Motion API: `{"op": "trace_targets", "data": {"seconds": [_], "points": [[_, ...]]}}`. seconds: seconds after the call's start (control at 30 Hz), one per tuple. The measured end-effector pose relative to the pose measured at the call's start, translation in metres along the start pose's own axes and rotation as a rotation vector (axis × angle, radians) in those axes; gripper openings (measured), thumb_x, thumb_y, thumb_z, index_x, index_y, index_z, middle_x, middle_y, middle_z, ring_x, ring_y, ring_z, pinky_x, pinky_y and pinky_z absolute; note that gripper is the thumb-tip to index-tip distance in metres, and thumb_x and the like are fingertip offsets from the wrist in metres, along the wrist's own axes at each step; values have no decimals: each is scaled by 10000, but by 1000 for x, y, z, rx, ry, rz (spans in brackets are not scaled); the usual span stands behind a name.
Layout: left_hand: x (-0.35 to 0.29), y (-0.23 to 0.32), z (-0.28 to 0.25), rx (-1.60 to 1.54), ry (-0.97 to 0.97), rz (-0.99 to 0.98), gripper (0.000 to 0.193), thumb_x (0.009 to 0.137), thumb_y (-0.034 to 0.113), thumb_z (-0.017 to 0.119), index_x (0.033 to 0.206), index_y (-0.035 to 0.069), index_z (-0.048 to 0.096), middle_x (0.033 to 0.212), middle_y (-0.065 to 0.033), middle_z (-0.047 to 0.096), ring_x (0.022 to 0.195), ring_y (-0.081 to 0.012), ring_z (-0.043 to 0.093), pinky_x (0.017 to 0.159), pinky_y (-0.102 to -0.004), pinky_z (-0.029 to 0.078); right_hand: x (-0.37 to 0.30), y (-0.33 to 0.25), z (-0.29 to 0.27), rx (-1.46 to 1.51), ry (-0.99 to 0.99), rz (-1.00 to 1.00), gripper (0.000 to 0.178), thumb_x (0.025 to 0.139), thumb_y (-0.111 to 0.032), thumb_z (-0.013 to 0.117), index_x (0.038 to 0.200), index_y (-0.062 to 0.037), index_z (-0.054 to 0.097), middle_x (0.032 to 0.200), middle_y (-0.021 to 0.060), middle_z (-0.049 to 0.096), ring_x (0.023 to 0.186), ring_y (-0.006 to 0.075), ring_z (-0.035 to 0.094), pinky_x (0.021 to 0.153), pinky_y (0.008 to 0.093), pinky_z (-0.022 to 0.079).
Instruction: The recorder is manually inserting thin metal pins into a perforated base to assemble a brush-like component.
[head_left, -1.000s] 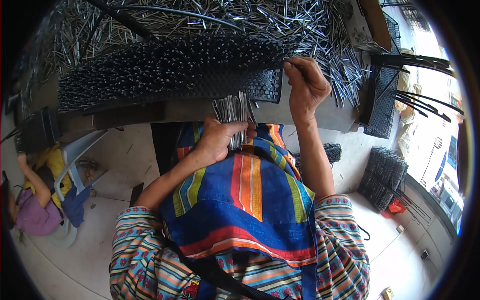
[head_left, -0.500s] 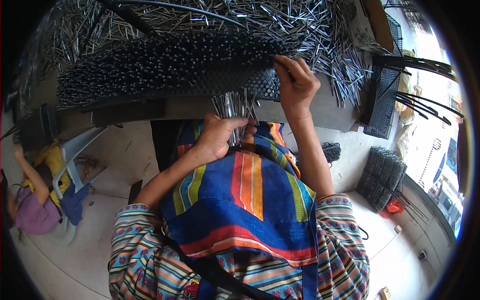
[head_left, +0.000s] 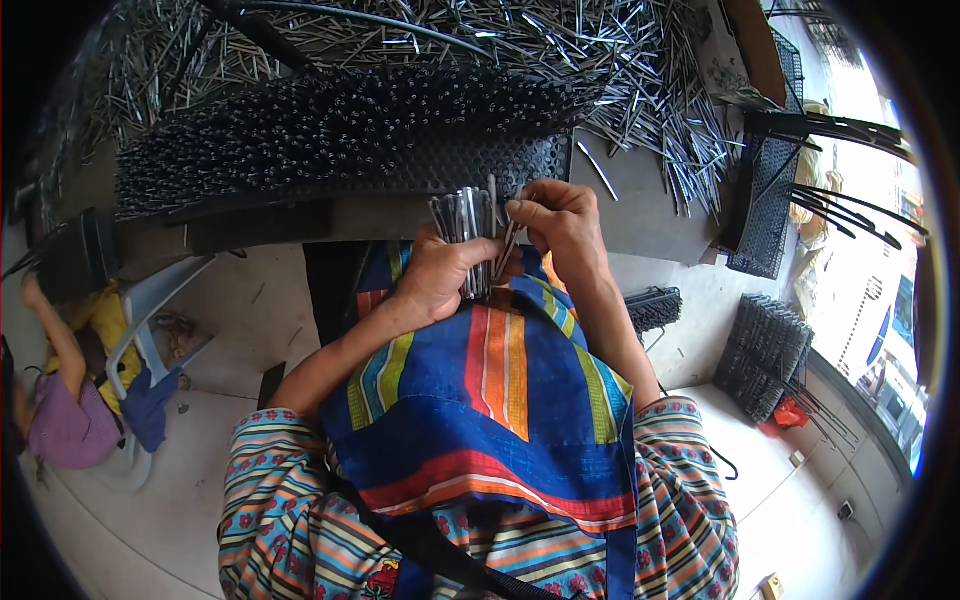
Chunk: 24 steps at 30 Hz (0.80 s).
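My left hand (head_left: 437, 272) is closed around a bundle of thin metal strips (head_left: 467, 218), which stands roughly upright just in front of the table edge. My right hand (head_left: 566, 226) is beside it, thumb and fingertips pinching a metal strip (head_left: 508, 243) at the bundle's right side. Whether it pinches one strip or more I cannot tell. Beyond both hands lies a long black perforated board (head_left: 480, 160). Dark upright pieces (head_left: 290, 130) with shiny ends crowd its left and far parts, while bare holes show along its near right.
Loose metal strips (head_left: 560, 40) lie heaped behind the board, and one lone strip (head_left: 598, 171) rests on the table (head_left: 640, 205). A black mesh panel (head_left: 765, 200) hangs at the right. Dark bristly stacks (head_left: 764, 355) stand on the floor. Another person (head_left: 75, 420) sits near a chair at left.
My right hand has come down and left from the board's right end to the bundle. Its fingers now pinch a strip there. My left hand keeps holding the bundle.
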<state>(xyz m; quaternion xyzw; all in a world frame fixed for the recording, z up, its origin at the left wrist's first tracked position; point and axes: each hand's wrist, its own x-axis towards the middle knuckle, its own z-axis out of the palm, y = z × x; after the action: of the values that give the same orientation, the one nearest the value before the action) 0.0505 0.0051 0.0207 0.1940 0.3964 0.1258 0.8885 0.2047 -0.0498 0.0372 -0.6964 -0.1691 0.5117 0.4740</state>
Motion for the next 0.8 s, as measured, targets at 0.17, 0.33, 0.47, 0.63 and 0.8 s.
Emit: {"op": "trace_targets", "data": {"seconds": [0.17, 0.33, 0.47, 0.63, 0.8], "points": [[3, -2, -11, -36, 134, -20, 125, 818, -53, 618, 937, -23, 644, 803, -123, 682, 676, -215, 685, 573, -326, 579, 10, -4, -3, 116, 281, -343, 28, 814, -14, 692, 800, -9, 668, 642, -10, 582, 509, 24, 442, 453, 184, 307], [0, -1, -5, -40, 155, 2, 134, 844, -36, 608, 975, -17, 626, 827, -135, 676, 701, -232, 686, 590, -347, 586, 39, -11, -3, -66, 408, -871, 101, 783, 95, 676, 853, 23, 687, 802, 22, 639, 642, 45, 527, 550, 172, 394], [4, -2, -9, 8, 134, -32, 168, 844, -40, 607, 1011, -24, 610, 852, -153, 675, 722, -251, 693, 617, -371, 604, 43, -8, -1, -111, 387, -854, 97, 766, 112, 687, 826, 36, 686, 831, 43, 652, 734, 75, 590, 633, 188, 473], [2, -2, -6, -18, 139, -22, 141, 834, -42, 606, 972, -19, 627, 836, -150, 685, 708, -242, 695, 601, -351, 587, 45, -8, 2, -80, 385, -824, 100, 750, 100, 705, 821, 32, 688, 821, 47, 651, 723, 76, 594, 626, 186, 471], [1, 1, -7, -18, 162, -43, 146, 823, -44, 596, 958, -17, 645, 829, -145, 692, 706, -236, 696, 584, -335, 570, 40, -10, 12, -470, 459, -823, 161, 706, 86, 734, 844, 8, 703, 765, 28, 631, 659, 69, 569, 567, 202, 437]]}}
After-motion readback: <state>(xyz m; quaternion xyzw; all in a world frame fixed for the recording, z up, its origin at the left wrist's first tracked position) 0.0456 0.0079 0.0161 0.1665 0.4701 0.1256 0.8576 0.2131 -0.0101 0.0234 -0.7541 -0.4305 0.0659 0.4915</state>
